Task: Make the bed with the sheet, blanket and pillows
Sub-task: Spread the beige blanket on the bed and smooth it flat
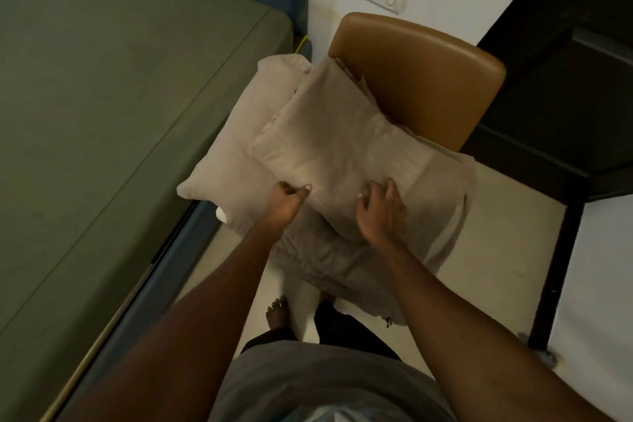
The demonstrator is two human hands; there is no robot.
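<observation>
Your left hand (pixel 287 197) pinched top pillow (pixel 329 147) edge; right hand (pixel 380 209) curled, gripping its near end. You probably needed level lift, leaving lower pillow (pixel 222 154) on chair (pixel 421 79).

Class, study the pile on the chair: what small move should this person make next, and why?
Probably lift the folded cloth off the pillow and carry it left to the bed. The left hand pinches its near edge, the right hand grips it alongside, and the bed shows only its green cover.
</observation>
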